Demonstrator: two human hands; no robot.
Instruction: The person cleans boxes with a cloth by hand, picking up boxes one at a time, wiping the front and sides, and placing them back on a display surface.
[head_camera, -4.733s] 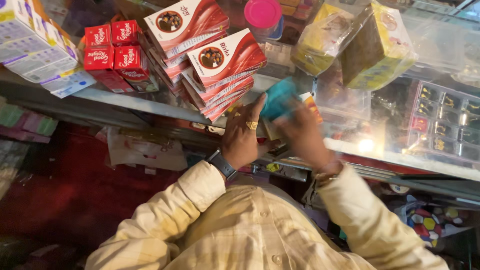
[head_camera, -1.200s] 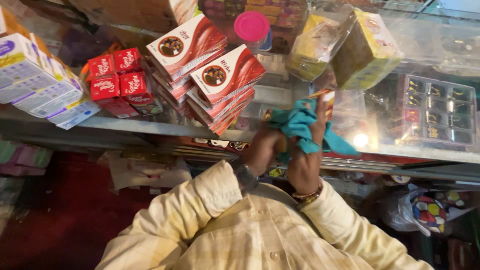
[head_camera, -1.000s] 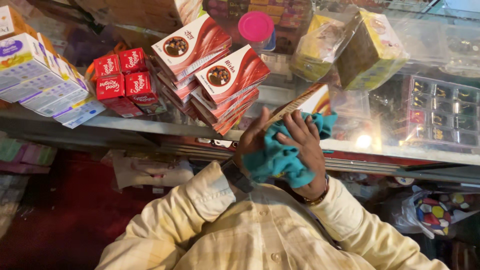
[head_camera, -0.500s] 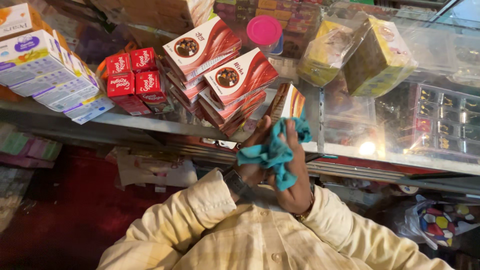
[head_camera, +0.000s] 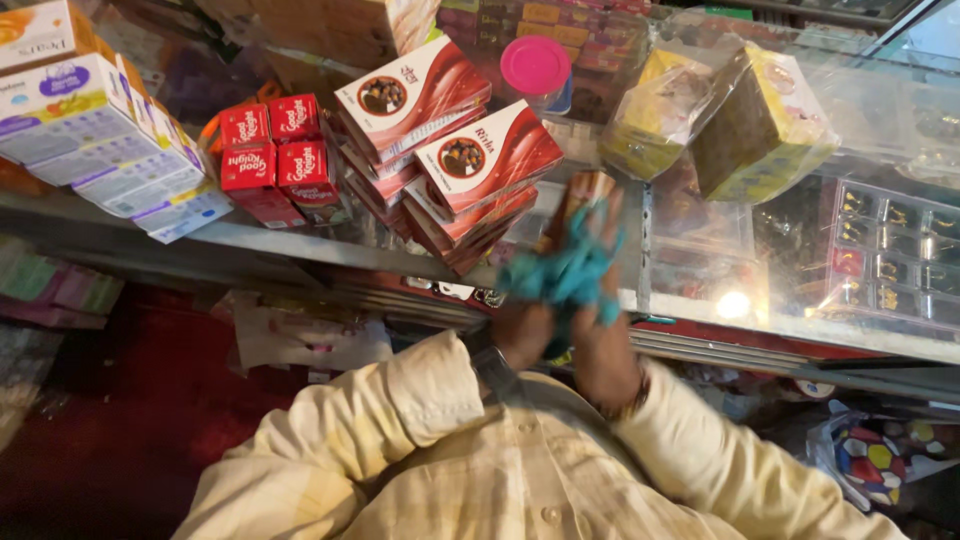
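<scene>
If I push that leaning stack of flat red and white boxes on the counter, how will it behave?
The stack of flat boxes already leans fanned out, so it would probably slide apart. The boxes look light and glossy, likely slippery on the glass counter.

Red-and-white flat boxes (head_camera: 455, 165) stand in two tilted stacks at mid counter (head_camera: 300, 245). Left of them: four small red cartons (head_camera: 272, 160), then white-and-purple boxes (head_camera: 110, 140). Right of them: two yellow wrapped packs (head_camera: 720, 125). Behind: a pink-lidded jar (head_camera: 537, 68).
</scene>
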